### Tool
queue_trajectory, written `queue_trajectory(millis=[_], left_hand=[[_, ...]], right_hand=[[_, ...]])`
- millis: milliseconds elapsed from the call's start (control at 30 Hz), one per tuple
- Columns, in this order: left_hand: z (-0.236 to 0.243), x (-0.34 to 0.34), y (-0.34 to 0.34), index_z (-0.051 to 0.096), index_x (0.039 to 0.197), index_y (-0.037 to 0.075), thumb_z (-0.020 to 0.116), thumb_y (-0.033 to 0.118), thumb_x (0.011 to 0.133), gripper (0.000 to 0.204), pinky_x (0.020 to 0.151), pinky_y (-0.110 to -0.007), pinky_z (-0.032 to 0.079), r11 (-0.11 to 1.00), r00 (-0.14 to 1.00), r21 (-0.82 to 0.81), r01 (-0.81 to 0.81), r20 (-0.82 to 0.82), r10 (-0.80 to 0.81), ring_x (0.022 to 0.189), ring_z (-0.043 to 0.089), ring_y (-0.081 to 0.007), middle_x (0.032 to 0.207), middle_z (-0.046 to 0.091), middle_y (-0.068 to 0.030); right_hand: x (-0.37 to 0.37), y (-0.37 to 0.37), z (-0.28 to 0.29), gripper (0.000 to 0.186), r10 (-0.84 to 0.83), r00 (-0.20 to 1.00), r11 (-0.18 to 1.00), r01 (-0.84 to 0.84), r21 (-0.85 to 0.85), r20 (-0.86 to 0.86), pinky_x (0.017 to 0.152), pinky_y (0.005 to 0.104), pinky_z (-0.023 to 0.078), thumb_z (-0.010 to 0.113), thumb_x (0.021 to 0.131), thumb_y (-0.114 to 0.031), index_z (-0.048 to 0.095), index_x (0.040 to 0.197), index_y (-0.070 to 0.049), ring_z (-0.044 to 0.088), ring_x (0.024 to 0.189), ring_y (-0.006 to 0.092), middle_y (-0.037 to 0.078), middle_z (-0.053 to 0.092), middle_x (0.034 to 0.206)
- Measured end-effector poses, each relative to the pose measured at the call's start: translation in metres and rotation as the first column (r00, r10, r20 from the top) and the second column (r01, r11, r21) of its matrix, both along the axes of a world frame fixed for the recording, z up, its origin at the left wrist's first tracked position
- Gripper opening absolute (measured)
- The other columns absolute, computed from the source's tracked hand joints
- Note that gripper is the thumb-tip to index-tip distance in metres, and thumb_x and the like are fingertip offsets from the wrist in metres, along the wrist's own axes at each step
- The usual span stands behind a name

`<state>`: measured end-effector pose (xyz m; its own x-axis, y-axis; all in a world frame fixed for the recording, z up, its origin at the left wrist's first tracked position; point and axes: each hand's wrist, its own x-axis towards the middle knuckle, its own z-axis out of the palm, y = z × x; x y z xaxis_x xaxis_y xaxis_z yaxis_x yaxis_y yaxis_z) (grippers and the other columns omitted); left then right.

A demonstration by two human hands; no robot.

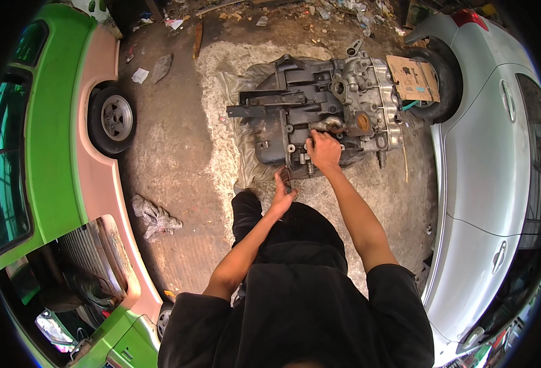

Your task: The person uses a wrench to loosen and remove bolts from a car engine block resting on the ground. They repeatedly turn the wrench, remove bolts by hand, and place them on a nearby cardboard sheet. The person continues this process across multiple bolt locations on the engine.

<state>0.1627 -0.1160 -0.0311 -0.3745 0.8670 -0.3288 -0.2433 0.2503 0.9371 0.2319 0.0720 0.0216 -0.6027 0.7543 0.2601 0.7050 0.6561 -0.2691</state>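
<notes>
A metal engine assembly (295, 86), with dark castings and a lighter section on the right, lies on a crumpled grey sheet (252, 172) on the concrete. My right hand (323, 151) rests on the engine's near middle, its fingers curled over a fitting below a rusty round part (362, 124); exactly what they grip is hidden. My left hand (284, 193) is low at the engine's near edge, with fingers curled around something dark that I cannot make out. A long dark bracket (246, 111) juts out from the engine's left.
A green-and-pink vehicle (53, 172) borders the left, a silver car (479, 172) the right. A cardboard piece (414, 76) leans at the silver car's wheel. A rag (157, 218) lies on the left floor, a thin stick (405, 165) right of the engine, litter (319, 15) at the back.
</notes>
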Motion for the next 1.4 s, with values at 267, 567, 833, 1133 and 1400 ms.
queue_trajectory(millis=[267, 567, 833, 1133, 1400], left_hand=[[0.07, -0.026, -0.008, 0.045, 0.123, 0.004, 0.06, -0.004, 0.082, 0.044, 0.07, -0.03, 0.046, 0.971, 0.94, -0.23, 0.06, -0.315, -0.133, 0.077, 0.056, -0.0149, 0.096, 0.06, -0.0101], [0.032, -0.078, 0.058, 0.056, 0.11, 0.0, 0.052, 0.012, 0.097, 0.018, 0.065, -0.032, 0.047, 0.987, 0.93, -0.052, -0.149, -0.347, 0.122, 0.069, 0.059, -0.02, 0.077, 0.061, -0.0107], [0.019, -0.097, 0.093, 0.054, 0.109, -0.002, 0.044, 0.026, 0.1, 0.031, 0.072, -0.054, 0.05, 0.937, 0.576, -0.348, 0.034, -0.759, -0.303, 0.08, 0.063, -0.0457, 0.083, 0.066, -0.0268], [0.057, -0.121, 0.068, 0.059, 0.098, -0.004, 0.054, 0.015, 0.096, 0.019, 0.068, -0.044, 0.052, 0.968, 0.688, -0.239, -0.078, -0.716, -0.122, 0.073, 0.067, -0.0353, 0.079, 0.067, -0.0219], [0.023, -0.094, 0.01, 0.056, 0.086, -0.005, 0.061, -0.005, 0.086, 0.006, 0.067, -0.027, 0.055, 0.949, 0.95, -0.08, -0.305, -0.092, 0.298, 0.072, 0.068, -0.0162, 0.081, 0.069, -0.0136]], right_hand=[[0.001, 0.001, -0.002, 0.027, -0.012, 1.0, 1.0, 0.013, -0.016, 0.024, 0.074, 0.0374, 0.056, 0.064, 0.084, -0.026, 0.068, 0.103, -0.007, 0.067, 0.086, 0.0236, 0.006, 0.071, 0.087], [0.001, 0.001, -0.001, 0.027, -0.002, 0.997, 0.999, 0.006, -0.049, 0.082, 0.077, 0.0374, 0.056, 0.062, 0.087, -0.028, 0.067, 0.104, -0.008, 0.067, 0.089, 0.0235, 0.007, 0.071, 0.09], [0.001, 0.001, 0.0, 0.027, -0.01, 0.995, 0.997, 0.018, -0.072, 0.103, 0.077, 0.0377, 0.056, 0.062, 0.087, -0.028, 0.067, 0.104, -0.007, 0.067, 0.091, 0.0242, 0.007, 0.071, 0.091], [0.002, 0.002, -0.002, 0.028, 0.002, 0.997, 1.0, 0.0, -0.028, 0.079, 0.076, 0.0374, 0.056, 0.063, 0.086, -0.027, 0.066, 0.106, -0.008, 0.067, 0.089, 0.0239, 0.006, 0.071, 0.091], [0.001, 0.001, -0.001, 0.028, -0.006, 0.999, 1.0, 0.007, -0.019, 0.044, 0.078, 0.0364, 0.055, 0.063, 0.086, -0.027, 0.067, 0.105, -0.007, 0.067, 0.089, 0.0236, 0.006, 0.071, 0.091]])
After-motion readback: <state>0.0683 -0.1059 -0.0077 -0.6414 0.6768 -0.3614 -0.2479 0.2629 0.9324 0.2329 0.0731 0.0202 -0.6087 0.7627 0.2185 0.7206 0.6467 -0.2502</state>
